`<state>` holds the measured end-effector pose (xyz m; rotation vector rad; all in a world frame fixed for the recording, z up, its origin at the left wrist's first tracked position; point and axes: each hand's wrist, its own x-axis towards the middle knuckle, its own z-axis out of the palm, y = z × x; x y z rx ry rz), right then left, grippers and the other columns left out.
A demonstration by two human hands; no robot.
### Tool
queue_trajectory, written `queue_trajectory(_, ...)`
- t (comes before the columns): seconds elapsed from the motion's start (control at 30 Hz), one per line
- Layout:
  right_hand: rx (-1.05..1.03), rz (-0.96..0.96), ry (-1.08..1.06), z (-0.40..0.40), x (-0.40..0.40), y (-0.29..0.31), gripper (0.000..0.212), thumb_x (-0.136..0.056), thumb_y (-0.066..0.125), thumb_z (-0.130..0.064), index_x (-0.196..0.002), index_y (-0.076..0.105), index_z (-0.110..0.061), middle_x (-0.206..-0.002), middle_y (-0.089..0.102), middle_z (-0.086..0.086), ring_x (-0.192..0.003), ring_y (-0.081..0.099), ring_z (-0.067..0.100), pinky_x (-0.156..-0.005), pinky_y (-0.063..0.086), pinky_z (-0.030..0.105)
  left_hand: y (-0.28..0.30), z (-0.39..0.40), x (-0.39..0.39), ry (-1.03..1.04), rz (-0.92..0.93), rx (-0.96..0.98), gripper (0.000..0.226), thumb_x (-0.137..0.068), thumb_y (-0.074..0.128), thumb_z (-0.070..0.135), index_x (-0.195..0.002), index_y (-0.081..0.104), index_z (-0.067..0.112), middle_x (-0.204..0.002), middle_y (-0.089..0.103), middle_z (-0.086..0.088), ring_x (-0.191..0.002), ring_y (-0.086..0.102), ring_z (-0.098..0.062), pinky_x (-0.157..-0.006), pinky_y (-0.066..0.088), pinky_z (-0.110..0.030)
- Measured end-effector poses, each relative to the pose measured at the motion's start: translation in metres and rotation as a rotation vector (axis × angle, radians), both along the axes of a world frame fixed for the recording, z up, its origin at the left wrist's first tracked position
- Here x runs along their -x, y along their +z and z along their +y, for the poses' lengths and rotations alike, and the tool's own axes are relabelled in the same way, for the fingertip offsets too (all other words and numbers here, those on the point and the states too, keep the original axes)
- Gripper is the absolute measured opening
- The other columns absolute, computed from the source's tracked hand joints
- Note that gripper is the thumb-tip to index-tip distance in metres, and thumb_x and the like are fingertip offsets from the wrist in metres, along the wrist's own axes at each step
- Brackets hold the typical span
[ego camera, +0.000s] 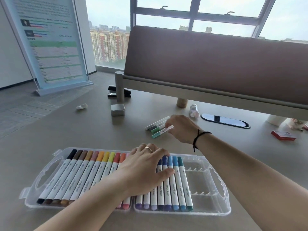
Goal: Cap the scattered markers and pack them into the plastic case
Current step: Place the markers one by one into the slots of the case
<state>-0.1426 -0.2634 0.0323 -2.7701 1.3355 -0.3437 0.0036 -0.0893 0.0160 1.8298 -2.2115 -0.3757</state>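
Markers, light, stiff and smooth, lie far of the case; grip mid-barrel. Right hand pinches one from that loose cluster; left hand rests flat on the packed row.

The plastic case lies open on the bench — a row of markers in it. Behind it lie loose markers; further left, a tin
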Motion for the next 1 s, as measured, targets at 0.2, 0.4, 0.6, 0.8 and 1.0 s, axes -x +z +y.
queue_trajectory(0.2,-0.080,0.048,0.058,0.011,0.002,0.006,0.013,-0.092,0.065,-0.024,-0.098,0.075,-0.019,-0.102,0.072,0.001,-0.098,0.062,0.021,-0.085,0.048,0.033,-0.002,0.001,0.001,0.009,-0.003,0.035,0.050,-0.091,0.034,0.074,-0.134,0.035,0.050,-0.135,0.043,0.019,-0.125,0.037,-0.006,-0.105,0.034,-0.033)
queue_trajectory(0.4,-0.111,0.018,-0.009,0.038,0.026,0.001,0.015,-0.094,0.064,-0.024,-0.100,0.073,-0.014,-0.105,0.070,0.005,-0.098,0.062,0.023,-0.087,0.048,0.034,-0.001,0.002,0.002,0.002,-0.013,0.030,0.052,-0.092,0.035,0.072,-0.139,0.031,0.051,-0.143,0.039,0.020,-0.132,0.033,-0.005,-0.112,0.031,-0.034)
queue_trajectory(0.6,-0.198,-0.420,-0.201,0.074,0.063,0.008,0.008,-0.093,0.067,-0.025,-0.095,0.071,-0.018,-0.082,0.067,-0.011,-0.064,0.053,0.000,-0.062,0.040,0.017,0.001,0.002,0.001,-0.014,-0.010,0.046,0.055,-0.090,0.034,0.074,-0.138,0.036,0.049,-0.142,0.042,0.020,-0.131,0.036,-0.003,-0.111,0.033,-0.033)
queue_trajectory(0.8,-0.712,-0.976,-0.290,0.134,0.081,0.014,0.022,-0.084,0.075,-0.003,-0.102,0.062,-0.006,-0.062,0.066,0.010,-0.046,0.050,0.014,-0.046,0.041,0.026,0.006,0.008,0.007,-0.050,-0.007,0.140,0.051,-0.092,0.040,0.069,-0.139,0.039,0.047,-0.144,0.039,0.026,-0.133,0.034,0.002,-0.113,0.029,-0.029)
queue_trajectory(1.0,-0.798,-0.871,-0.373,0.150,0.082,0.011,0.037,-0.079,0.082,-0.014,-0.105,0.056,-0.010,-0.072,0.075,0.014,-0.054,0.061,0.019,-0.051,0.048,0.030,0.004,0.014,0.016,-0.094,0.025,0.173,0.057,-0.088,0.043,0.072,-0.139,0.037,0.048,-0.143,0.042,0.027,-0.124,0.030,0.013,-0.108,0.031,-0.022)
